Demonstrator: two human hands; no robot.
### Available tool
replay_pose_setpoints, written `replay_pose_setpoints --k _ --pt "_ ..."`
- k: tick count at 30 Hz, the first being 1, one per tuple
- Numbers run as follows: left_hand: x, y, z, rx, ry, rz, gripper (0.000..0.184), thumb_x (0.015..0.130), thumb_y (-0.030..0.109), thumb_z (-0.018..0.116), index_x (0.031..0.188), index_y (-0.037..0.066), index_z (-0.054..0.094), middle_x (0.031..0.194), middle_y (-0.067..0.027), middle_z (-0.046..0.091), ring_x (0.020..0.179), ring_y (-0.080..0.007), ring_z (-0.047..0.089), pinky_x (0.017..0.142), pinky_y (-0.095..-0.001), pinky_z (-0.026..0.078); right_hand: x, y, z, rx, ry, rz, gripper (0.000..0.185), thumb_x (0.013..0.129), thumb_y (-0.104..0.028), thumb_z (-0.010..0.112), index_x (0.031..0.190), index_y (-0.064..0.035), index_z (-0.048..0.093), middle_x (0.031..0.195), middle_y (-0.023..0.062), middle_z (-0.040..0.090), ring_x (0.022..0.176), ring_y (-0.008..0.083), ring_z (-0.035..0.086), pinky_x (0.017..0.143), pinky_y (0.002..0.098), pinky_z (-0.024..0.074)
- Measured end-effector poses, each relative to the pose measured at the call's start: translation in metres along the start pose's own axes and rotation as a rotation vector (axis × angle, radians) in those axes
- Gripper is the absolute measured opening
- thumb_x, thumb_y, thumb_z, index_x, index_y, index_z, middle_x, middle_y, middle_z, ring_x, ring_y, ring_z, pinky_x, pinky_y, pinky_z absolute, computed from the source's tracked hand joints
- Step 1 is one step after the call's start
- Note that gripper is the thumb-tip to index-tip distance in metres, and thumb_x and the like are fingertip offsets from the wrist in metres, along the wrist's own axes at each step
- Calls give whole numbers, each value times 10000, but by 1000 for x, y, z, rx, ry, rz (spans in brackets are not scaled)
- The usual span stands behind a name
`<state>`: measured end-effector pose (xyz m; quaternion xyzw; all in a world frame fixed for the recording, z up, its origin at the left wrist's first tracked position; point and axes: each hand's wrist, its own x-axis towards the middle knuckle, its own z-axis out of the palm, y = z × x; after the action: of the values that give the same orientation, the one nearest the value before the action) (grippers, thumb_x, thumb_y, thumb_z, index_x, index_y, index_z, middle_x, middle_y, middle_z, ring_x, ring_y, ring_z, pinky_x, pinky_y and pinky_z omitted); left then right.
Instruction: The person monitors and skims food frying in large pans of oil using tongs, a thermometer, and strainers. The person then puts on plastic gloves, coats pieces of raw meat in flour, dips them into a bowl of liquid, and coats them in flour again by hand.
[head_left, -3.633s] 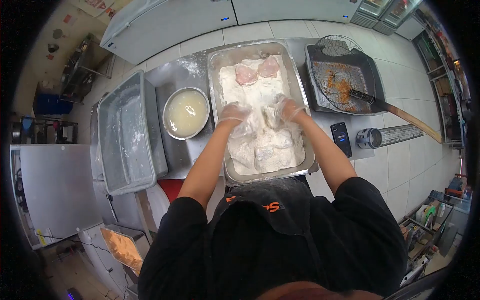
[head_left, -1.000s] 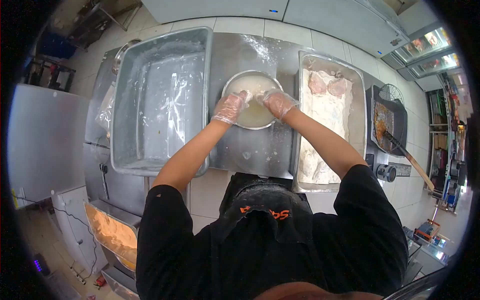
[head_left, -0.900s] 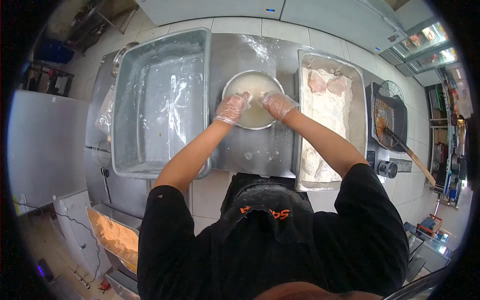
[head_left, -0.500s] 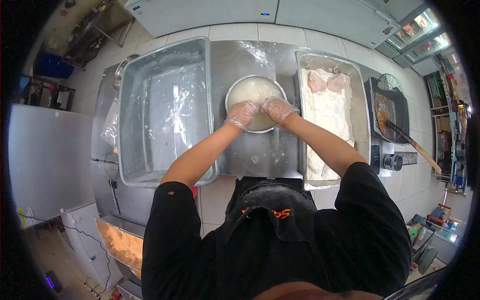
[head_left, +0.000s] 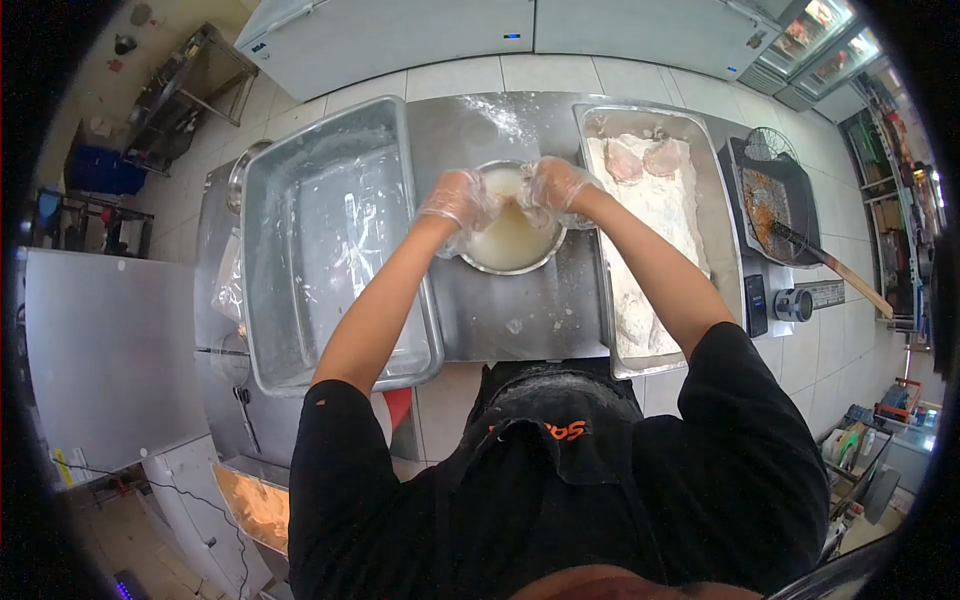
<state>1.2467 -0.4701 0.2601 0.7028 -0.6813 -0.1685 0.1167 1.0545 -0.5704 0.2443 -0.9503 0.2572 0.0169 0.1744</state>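
My left hand (head_left: 462, 202), in a clear plastic glove, is over the left rim of a round metal bowl (head_left: 512, 250) of cloudy pale liquid. My right hand (head_left: 556, 190), gloved too, is over the bowl's right side. The fingers of both hands are bent in toward each other; what they hold, if anything, is too blurred to make out. Right of the bowl stands a long metal tray (head_left: 728, 290) of white flour. Two pink raw pieces (head_left: 624, 160) lie at its far end, and coated lumps (head_left: 640, 325) at its near end.
A large grey tub (head_left: 345, 250) stands on the left of the steel table (head_left: 480, 335). At the right are a dark pan (head_left: 790, 200) with a wire strainer and wooden handle, a phone (head_left: 755, 305) and a metal cup (head_left: 794, 304). An orange-filled tray (head_left: 258, 505) sits lower left.
Both hands have come up from the liquid and moved apart, toward the bowl's sides. Earlier they were in the flour tray, then in the bowl. The view has shifted.
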Motion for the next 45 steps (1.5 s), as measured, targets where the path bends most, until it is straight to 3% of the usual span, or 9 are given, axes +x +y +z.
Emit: replay_pose_setpoints --k 11,15,19,22,26,36,38,41,45 --pt "-8 22 -21 84 175 39 239 667 266 656 695 31 627 697 -208 605 634 -352 593 619 -390 481 -14 -34 0 208 352 173 312 783 -331 568 873 -39 630 849 211 632 801 361 610 732 408 479" --pt "-7 24 -21 42 164 60 254 698 269 645 693 16 630 699 -214 605 635 -363 591 623 -394 480 -19 -33 -5 180 151 234 364 771 -367 587 870 -20 634 852 201 644 832 352 623 748 418 487" --pt "-17 70 -57 -28 165 78 329 719 317 668 631 6 607 633 -182 608 578 -338 597 579 -388 488 -51 -20 -47 115 268 26 270 749 -290 636 794 -27 593 764 196 612 706 328 600 691 393 481" --pt "-17 115 -84 -282 28 -8 266 718 222 696 622 10 566 546 -100 595 489 -108 565 483 -291 459 -82 6 -91 432 288 -42 208 747 -212 639 819 -25 582 753 164 609 675 284 591 676 384 479" --pt "7 166 -92 -293 -25 137 220 712 201 673 663 8 578 540 -88 586 503 -116 569 506 -292 464 -125 60 -136 320 201 -96 167 703 -102 628 848 -51 562 715 143 593 663 289 576 642 372 466" --pt "141 189 56 -223 -101 -39 270 748 272 687 909 54 674 764 -103 662 702 -148 607 622 -281 483 -136 214 -95 -87 -19 327 231 767 -113 558 946 26 605 953 235 630 897 357 618 769 386 494" --pt "113 195 105 -610 -260 54 395 760 338 690 1040 63 642 910 -97 671 765 -175 622 683 -275 503 -166 203 -82 -109 -196 281 277 764 -92 554 1012 24 592 995 232 622 935 343 611 813 385 480" --pt "37 225 156 -311 -751 244 555 787 345 664 1240 57 521 1180 -122 593 1065 -249 572 936 -329 427 -206 208 -11 136 -627 253 523 749 -179 626 1219 5 488 1174 233 545 1102 309 535 943 401 414" --pt "-17 258 200 -205 -703 177 709 758 416 672 1298 19 442 1215 -194 551 1100 -291 549 956 -349 407 -287 144 34 8 -767 12 635 727 -249 666 1281 -38 438 1222 197 527 1130 309 514 962 403 402"
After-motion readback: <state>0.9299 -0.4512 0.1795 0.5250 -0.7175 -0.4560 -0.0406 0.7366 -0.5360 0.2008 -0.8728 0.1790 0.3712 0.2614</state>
